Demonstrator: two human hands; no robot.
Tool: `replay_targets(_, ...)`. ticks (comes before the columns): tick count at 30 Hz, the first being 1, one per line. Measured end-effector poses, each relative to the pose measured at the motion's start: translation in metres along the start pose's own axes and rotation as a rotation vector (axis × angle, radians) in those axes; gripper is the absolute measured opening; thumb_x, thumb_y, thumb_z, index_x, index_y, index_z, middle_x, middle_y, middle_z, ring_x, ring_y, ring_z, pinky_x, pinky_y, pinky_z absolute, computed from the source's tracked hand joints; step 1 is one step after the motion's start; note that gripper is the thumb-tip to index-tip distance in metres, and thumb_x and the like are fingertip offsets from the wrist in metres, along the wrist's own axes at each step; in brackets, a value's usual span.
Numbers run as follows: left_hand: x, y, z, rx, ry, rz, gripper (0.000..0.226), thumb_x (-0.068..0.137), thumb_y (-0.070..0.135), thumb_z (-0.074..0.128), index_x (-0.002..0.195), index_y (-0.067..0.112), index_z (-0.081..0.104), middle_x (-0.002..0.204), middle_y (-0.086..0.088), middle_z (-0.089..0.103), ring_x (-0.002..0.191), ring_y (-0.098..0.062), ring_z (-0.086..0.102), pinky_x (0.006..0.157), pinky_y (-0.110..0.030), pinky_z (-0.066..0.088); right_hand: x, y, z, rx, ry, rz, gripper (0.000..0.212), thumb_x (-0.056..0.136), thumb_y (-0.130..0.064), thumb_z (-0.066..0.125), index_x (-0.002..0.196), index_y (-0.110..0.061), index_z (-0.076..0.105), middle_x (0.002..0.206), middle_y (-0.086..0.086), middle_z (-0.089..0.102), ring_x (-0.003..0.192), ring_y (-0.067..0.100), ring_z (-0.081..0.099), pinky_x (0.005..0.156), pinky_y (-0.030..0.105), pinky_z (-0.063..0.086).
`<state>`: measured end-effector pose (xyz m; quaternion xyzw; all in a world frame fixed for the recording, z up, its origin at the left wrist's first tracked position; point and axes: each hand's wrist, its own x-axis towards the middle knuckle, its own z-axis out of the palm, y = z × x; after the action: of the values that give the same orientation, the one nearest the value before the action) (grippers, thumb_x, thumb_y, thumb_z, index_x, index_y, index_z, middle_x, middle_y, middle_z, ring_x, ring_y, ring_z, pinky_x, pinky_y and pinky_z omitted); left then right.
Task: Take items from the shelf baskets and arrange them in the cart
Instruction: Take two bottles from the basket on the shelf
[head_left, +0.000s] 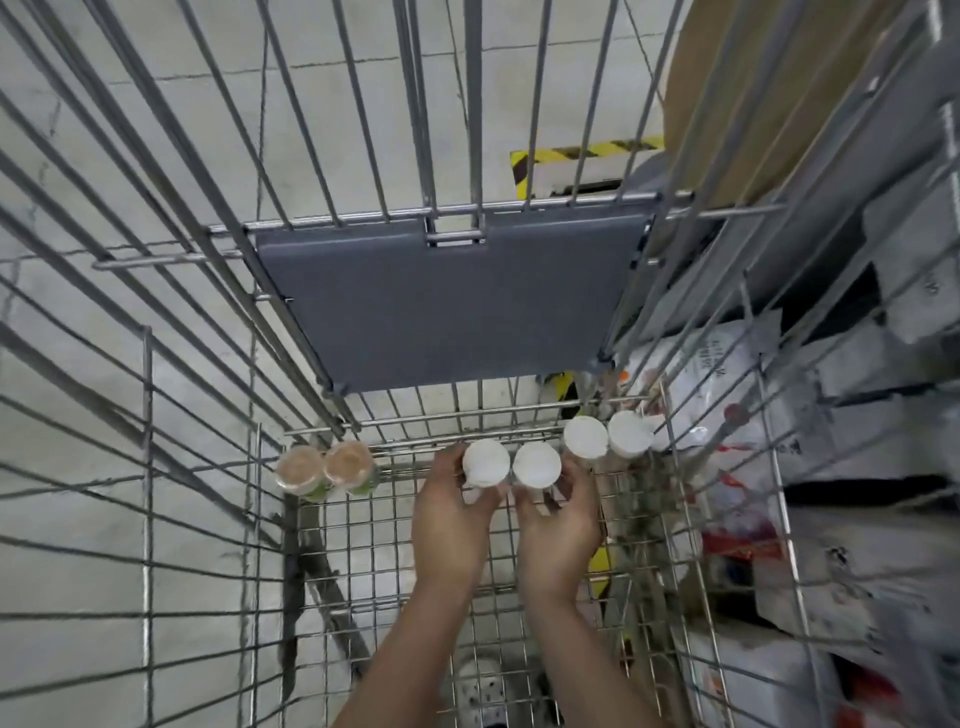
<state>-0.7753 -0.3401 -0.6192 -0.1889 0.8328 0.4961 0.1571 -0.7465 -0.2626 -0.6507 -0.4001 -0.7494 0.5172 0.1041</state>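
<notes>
Two hands, left (451, 512) and right (558, 519), each grip clamped on a white-lidded cup, bare cart floor (363, 545) beside.

Both forearms reach forward side by side; left hand (451, 512) and right hand (558, 519) each curl fingers in a grip.

head view looks steeply down, close over the wire cart (519, 597), facing forward.
</notes>
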Motion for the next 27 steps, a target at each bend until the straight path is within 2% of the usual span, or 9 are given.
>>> replay_targets(3,0.003,0.0,0.002,0.019,-0.018,-0.011,0.052,0.078,0.022,0.078,0.125,0.02,0.056,0.104,0.012,0.064,0.096,-0.01,0.061,0.071,-0.015,0.044,0.004,0.004,0.003,0.005,0.025,0.007,0.053,0.077,-0.004,0.077,0.124,-0.018,0.057,0.119,-0.003,0.057,0.104,0.012,0.059,0.089,0.044,0.053)
replay_targets(5,0.005,0.001,0.003,0.015,-0.023,-0.015,0.05,0.078,0.022,0.078,0.123,0.021,0.057,0.099,0.015,0.063,0.09,-0.005,0.06,0.064,-0.005,0.042,0.007,0.007,0.004,0.035,0.032,0.032,0.052,0.078,-0.003,0.076,0.124,-0.017,0.057,0.12,-0.001,0.058,0.107,0.015,0.059,0.089,0.045,0.054)
replay_targets(8,0.008,0.003,0.006,0.004,-0.029,0.006,0.048,0.077,0.026,0.078,0.12,0.022,0.058,0.104,0.012,0.065,0.093,-0.006,0.06,0.068,-0.009,0.043,0.009,0.007,0.007,0.069,0.022,0.035,0.05,0.078,-0.003,0.075,0.12,-0.021,0.054,0.12,-0.004,0.058,0.113,0.015,0.057,0.094,0.044,0.052)
replay_targets(11,0.012,0.004,0.008,0.003,-0.037,0.024,0.049,0.076,0.027,0.079,0.119,0.02,0.058,0.105,0.009,0.065,0.095,-0.012,0.062,0.078,-0.027,0.051,0.01,0.006,0.011,0.07,0.04,0.031,0.052,0.076,-0.003,0.077,0.112,-0.028,0.048,0.108,-0.01,0.056,0.105,0.009,0.056,0.094,0.038,0.051)
replay_targets(16,0.019,0.003,0.012,0.003,-0.065,0.016,0.046,0.077,0.018,0.078,0.118,0.021,0.057,0.104,0.008,0.067,0.097,-0.013,0.063,0.083,-0.039,0.053,0.015,0.006,0.017,0.03,0.142,0.078,0.036,0.076,-0.006,0.078,0.102,-0.014,0.055,0.101,-0.001,0.057,0.098,0.016,0.055,0.085,0.039,0.051)
replay_targets(18,0.021,0.003,0.014,0.015,-0.07,0.015,0.044,0.079,0.017,0.076,0.117,0.025,0.056,0.101,0.015,0.065,0.094,-0.009,0.063,0.08,-0.036,0.053,0.017,0.006,0.018,-0.006,0.177,0.101,0.025,0.078,-0.01,0.077,0.094,-0.009,0.058,0.095,0.002,0.061,0.091,0.019,0.057,0.079,0.041,0.051)
replay_targets(22,0.022,0.004,0.012,0.004,-0.076,-0.014,0.045,0.08,0.017,0.075,0.117,0.027,0.052,0.096,0.026,0.058,0.092,-0.002,0.06,0.076,-0.026,0.049,0.016,0.005,0.016,-0.064,0.17,0.091,0.018,0.081,-0.014,0.075,0.091,-0.007,0.062,0.093,0.004,0.062,0.086,0.022,0.059,0.068,0.029,0.042)
replay_targets(24,0.021,0.004,0.008,-0.022,-0.087,-0.034,0.046,0.08,0.016,0.075,0.12,0.022,0.053,0.104,0.02,0.06,0.096,-0.004,0.06,0.08,-0.025,0.049,0.013,0.006,0.01,-0.082,0.137,0.065,0.017,0.083,-0.013,0.073,0.095,-0.007,0.063,0.098,0.005,0.064,0.089,0.021,0.06,0.071,0.027,0.041)
replay_targets(27,0.012,0.006,-0.003,-0.025,-0.095,-0.051,0.041,0.082,0.016,0.072,0.117,0.021,0.053,0.099,0.021,0.057,0.095,-0.004,0.057,0.072,-0.015,0.042,0.004,0.008,-0.006,-0.136,0.073,0.056,0.016,0.085,-0.01,0.07,0.1,-0.011,0.062,0.101,0.001,0.063,0.092,0.017,0.059,0.074,0.026,0.041)
